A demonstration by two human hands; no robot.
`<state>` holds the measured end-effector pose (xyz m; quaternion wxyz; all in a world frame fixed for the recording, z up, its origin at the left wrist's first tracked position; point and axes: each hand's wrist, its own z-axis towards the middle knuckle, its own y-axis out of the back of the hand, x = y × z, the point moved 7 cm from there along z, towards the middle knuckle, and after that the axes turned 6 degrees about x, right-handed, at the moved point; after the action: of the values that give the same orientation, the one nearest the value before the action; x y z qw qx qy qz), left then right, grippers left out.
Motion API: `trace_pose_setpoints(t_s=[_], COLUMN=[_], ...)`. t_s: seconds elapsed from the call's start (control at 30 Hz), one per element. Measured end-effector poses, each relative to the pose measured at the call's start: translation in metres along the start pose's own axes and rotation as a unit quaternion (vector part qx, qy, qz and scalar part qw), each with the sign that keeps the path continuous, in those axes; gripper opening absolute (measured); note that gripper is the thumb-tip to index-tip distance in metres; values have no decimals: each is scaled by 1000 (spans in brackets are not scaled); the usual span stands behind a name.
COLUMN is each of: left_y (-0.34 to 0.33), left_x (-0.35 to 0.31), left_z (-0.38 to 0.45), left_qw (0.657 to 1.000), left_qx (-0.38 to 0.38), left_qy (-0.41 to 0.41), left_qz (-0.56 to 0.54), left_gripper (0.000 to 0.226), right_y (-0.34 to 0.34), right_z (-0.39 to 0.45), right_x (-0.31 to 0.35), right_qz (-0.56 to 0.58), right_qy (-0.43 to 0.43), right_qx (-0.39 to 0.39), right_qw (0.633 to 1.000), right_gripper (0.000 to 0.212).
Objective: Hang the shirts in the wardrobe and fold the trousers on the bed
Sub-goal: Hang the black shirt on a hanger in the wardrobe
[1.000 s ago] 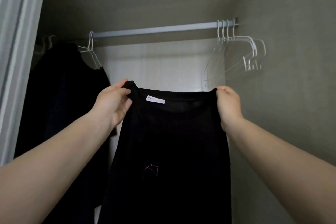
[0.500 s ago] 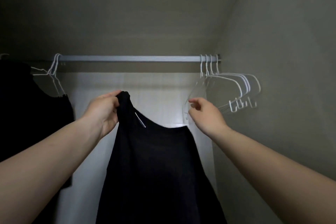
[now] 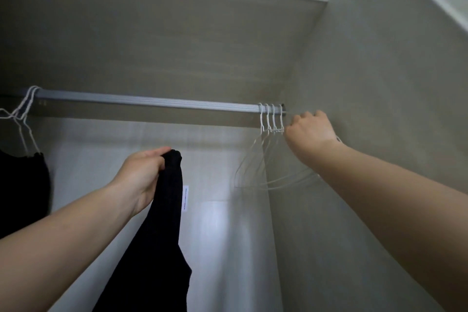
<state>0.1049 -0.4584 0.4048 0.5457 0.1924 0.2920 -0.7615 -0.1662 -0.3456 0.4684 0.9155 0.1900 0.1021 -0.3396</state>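
White hangers (image 3: pixel 271 119) hanging at rail (image 3: pixel 152 102) right end; right hand (image 3: pixel 307 132) nearer, gripping them; left hand (image 3: pixel 141 175) gripping black shirt (image 3: pixel 162 235), drooping lengthwise.

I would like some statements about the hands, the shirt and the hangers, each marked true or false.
1. The left hand grips a black shirt. True.
2. The right hand is at the empty hangers on the rail's right end. True.
3. The shirt in hand is already on a hanger. False: it hangs from the left hand alone.
4. The rail holds no clothes. False: a dark garment hangs at its left end.
5. Both hands hold the shirt. False: only the left.
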Motion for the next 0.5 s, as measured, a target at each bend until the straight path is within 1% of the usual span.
trace_pose_setpoints(t_s=[0.1,0.2,0.33,0.37,0.43,0.5], left_y=[6,12,23,28,37,49], left_x=[-3,-3,1,2,4,7], left_z=[4,5,2,1,-3,-6], left_qw=[1000,1000,1000,1000,1000,998], left_qx=[-8,-6,-1,-4,-11,-14], left_qy=[-4,-6,2,6,11,4], left_qz=[10,18,13,9,18,55], left_gripper=[55,55,52,49,34,19], right_y=[-4,-2,10,13,16,12], right_z=[2,6,11,11,8,1], right_x=[-2,-5,-3,0,11,23], right_qz=[20,99,194,203,200,202], right_qy=[-6,-32,-48,-42,-26,-10], right_qx=[3,6,-47,-57,-73,-78], right_qw=[1000,995,979,977,977,976], right_gripper=[31,34,30,30,33,35])
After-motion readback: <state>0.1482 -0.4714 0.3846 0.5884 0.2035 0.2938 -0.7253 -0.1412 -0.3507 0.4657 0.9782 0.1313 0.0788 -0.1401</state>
